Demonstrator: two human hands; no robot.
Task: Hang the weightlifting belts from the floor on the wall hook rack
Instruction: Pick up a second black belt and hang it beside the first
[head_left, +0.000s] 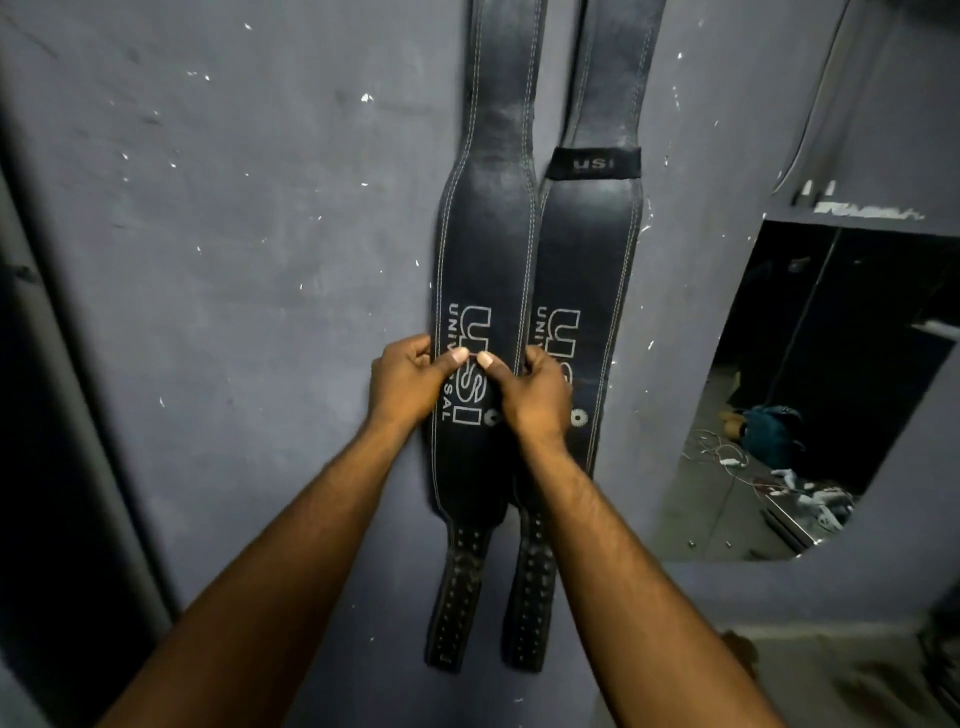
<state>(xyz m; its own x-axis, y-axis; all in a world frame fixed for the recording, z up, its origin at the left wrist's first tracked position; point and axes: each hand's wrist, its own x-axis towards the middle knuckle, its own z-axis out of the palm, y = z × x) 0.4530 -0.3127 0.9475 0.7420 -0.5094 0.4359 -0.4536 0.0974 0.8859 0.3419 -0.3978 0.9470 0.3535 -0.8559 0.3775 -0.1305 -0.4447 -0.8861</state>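
Two black leather weightlifting belts with white stitching and lettering hang side by side down a grey wall. The left belt (485, 234) lies slightly over the right belt (589, 244). My left hand (408, 382) grips the left belt's left edge, thumb across its front. My right hand (535, 389) grips the same belt's right edge, thumb on the front, fingers tucked between the two belts. Both thumbs nearly meet over the lettering. The perforated strap ends (457, 597) dangle below my wrists. The hooks are above the frame, out of sight.
A dark doorway or frame (47, 467) runs down the left. At right a recess in the wall (810, 374) shows a cluttered floor with a teal bag (769, 434) and white cables. A ledge (857, 210) sits above it.
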